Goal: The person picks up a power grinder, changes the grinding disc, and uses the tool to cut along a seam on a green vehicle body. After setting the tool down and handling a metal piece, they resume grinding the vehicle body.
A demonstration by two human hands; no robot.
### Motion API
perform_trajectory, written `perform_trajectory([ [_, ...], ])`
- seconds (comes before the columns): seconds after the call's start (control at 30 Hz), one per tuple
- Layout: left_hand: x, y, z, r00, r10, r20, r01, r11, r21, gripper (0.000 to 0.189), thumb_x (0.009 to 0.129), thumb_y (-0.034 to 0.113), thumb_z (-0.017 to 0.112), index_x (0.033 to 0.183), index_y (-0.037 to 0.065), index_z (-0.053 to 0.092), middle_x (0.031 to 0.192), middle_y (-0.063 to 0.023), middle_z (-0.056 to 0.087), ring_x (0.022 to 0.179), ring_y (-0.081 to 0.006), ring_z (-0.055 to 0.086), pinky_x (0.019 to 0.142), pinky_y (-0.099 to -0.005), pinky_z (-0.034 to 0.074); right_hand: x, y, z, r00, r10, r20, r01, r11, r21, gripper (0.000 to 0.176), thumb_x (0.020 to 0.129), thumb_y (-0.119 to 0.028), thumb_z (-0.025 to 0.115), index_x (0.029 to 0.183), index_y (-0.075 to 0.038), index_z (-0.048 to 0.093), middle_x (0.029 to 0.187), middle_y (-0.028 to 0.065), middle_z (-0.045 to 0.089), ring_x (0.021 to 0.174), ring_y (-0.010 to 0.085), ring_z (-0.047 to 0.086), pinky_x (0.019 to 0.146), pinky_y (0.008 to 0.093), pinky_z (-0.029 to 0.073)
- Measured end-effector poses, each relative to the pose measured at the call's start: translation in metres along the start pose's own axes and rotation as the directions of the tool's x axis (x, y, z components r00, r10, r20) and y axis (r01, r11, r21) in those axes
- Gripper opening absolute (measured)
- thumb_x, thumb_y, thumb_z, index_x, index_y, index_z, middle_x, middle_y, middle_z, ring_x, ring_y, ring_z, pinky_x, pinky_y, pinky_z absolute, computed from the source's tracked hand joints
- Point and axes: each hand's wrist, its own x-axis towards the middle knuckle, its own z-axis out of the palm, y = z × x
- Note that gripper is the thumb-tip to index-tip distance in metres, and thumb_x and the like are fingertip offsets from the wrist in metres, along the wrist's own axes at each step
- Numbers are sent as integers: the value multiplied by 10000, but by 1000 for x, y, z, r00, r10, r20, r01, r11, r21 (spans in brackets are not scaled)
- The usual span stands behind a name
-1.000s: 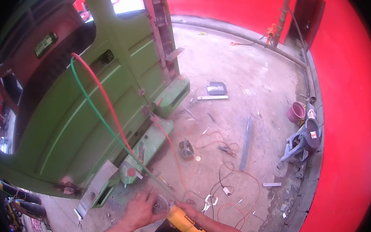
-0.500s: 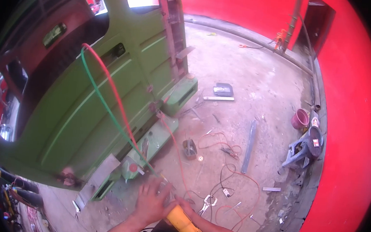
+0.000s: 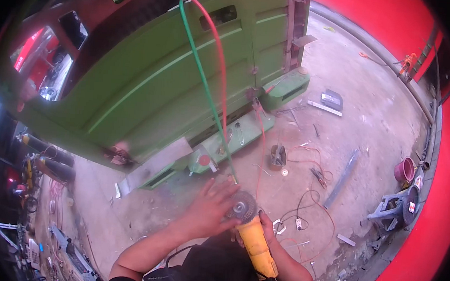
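A yellow angle grinder points away from me over my lap, its grey disc facing up toward the camera. My right hand is wrapped around the grinder's body just behind the head, with part of the fingers hidden beneath it. Along the left side of the disc lies my left hand, fingers stretched out and apart, fingertips right at the disc's edge and the thumb side near the grinder's neck.
A green vehicle body stands ahead, with red and green hoses hanging down it. Cables, a metal strip and a locking clamp lie on the concrete floor. A grey stool stands by the red wall.
My view has turned left, so the scene shifts right. The grinder's disc has come into sight, and my left hand, which covered the head, now lies along its left side.
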Motion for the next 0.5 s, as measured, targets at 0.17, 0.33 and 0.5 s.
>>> perform_trajectory([
  [0.17, -12, -9, 1, 982, -133, -135, 113, 983, -144, 326, 775, 328, 769, 983, 110, 643, 1240, -108, 559, 1203, -328, 527, 1069, -533, 354, 3, 6, -9, 998, 59, -7, -59, 997, -44, 894, 830, -746, 373, 1297, 9, 485, 1017, 305, 598, 692, 397, 656, 528, 399, 553],
  [0.33, -12, -6, 7, 979, -122, -161, 91, 978, -187, 308, 773, 301, 771, 976, 101, 654, 1249, -115, 557, 1191, -323, 531, 1040, -529, 381, 5, 4, 1, 998, 54, 28, -52, 997, -63, 788, 871, -684, 388, 1228, 3, 535, 1043, 226, 631, 644, 375, 648, 512, 424, 532],
  [0.5, -24, -16, 17, 977, -105, -187, 74, 984, -162, 320, 768, 272, 776, 1018, 108, 664, 1252, -119, 557, 1183, -321, 534, 1035, -520, 389, 8, 4, 0, 996, 81, 49, -79, 996, -35, 789, 874, -679, 375, 1269, -10, 508, 1068, 239, 617, 646, 384, 641, 513, 431, 522],
])
